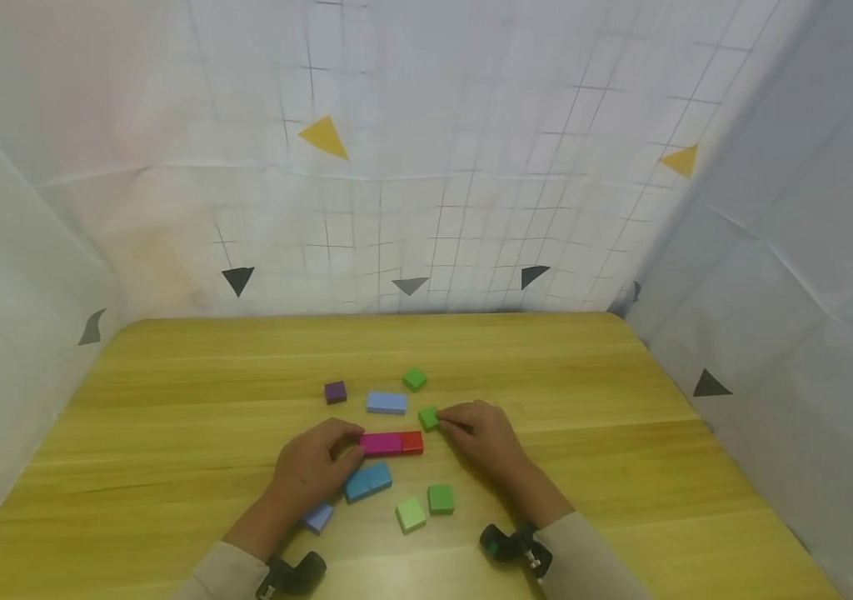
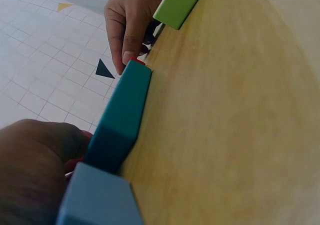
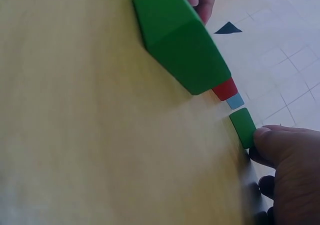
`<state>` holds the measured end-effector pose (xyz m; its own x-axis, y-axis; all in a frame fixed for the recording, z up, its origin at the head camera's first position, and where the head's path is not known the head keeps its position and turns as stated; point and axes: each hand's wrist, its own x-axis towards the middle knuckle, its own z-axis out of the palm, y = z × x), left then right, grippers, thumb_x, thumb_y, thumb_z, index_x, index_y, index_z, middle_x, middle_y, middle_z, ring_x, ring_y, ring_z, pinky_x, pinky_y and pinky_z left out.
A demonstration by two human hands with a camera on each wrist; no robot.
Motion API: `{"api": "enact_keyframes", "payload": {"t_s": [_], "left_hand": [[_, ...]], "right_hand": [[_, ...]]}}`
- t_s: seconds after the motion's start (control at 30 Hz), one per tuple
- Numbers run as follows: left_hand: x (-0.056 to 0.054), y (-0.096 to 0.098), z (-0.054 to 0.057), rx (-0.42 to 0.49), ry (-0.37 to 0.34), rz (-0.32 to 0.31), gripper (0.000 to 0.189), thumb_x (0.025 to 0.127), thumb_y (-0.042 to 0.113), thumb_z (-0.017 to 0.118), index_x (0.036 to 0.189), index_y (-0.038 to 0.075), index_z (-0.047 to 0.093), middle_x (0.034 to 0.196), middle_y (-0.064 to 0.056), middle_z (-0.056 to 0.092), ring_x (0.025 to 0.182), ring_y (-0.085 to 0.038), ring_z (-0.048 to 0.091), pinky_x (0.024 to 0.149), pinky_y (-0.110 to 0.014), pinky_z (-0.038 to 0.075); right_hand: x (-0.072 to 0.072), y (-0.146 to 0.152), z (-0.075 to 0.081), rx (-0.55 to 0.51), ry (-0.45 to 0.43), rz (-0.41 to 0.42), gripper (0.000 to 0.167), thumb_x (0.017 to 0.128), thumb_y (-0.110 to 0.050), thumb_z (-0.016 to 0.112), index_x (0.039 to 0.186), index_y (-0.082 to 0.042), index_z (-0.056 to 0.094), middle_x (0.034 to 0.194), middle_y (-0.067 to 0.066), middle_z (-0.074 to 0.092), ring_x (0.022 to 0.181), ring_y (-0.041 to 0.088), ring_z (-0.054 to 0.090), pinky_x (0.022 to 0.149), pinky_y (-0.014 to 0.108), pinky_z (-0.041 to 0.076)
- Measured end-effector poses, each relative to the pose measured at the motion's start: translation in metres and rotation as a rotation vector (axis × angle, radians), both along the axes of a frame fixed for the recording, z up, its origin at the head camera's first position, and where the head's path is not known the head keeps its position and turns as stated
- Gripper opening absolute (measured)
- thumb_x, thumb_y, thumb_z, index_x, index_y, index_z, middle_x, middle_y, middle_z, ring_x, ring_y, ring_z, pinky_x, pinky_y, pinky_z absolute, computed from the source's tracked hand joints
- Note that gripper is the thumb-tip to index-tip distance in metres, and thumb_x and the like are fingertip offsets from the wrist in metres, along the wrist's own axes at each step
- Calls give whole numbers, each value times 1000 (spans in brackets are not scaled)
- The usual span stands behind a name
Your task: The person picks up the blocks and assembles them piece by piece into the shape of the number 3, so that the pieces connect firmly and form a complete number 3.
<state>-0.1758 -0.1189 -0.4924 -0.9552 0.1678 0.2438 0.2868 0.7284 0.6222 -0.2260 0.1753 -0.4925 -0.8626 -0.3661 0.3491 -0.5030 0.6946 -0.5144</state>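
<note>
currently: two hands pinching

the right hand [image 1: 481, 435] pinches a green block [image 1: 427, 418] just beyond the red block [image 1: 412, 442]; the left hand [image 1: 317, 457] pinches the magenta block [image 1: 381, 444] adjoining it. around them on the desk [image 1: 599, 400]: three more green blocks [image 1: 441, 499], two pale-blue blocks [image 1: 386, 403], one purple block [image 1: 335, 392], plus a bright blue length [image 1: 368, 482], one block or two unclear.
</note>
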Motion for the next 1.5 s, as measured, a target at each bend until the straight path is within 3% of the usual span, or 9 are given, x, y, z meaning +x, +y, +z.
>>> {"api": "enact_keyframes", "payload": {"t_s": [0.27,0.53,0.9,1.5], "left_hand": [[0,-1,2,-3,15,-1,26,89,34,75,113,26,72,111,12,71,103,-11,66,87,-38,53],[-1,-1,1,7,12,-7,26,89,33,75,114,26,71,111,12,71,109,-14,66,90,-40,53],[0,-1,1,3,22,-10,27,89,33,75,114,25,71,112,12,71,111,-15,65,92,-40,53],[0,0,1,1,4,-4,26,89,33,75,114,27,71,110,14,70,101,-10,65,84,-37,52]], "right_hand": [[-4,-3,-1,6,7,-6,17,91,-22,73,108,-21,78,106,-6,75,96,14,68,84,35,55],[-3,-6,0,-21,-17,-30,16,90,-21,74,105,-21,79,103,-7,76,95,14,69,84,36,55],[-5,-4,-4,-39,-19,-39,16,89,-20,75,104,-24,79,102,-9,75,93,12,69,83,34,55],[-4,-4,-6,-12,31,-16,17,88,-19,76,103,-25,79,99,-11,75,85,7,64,74,28,53]]}}
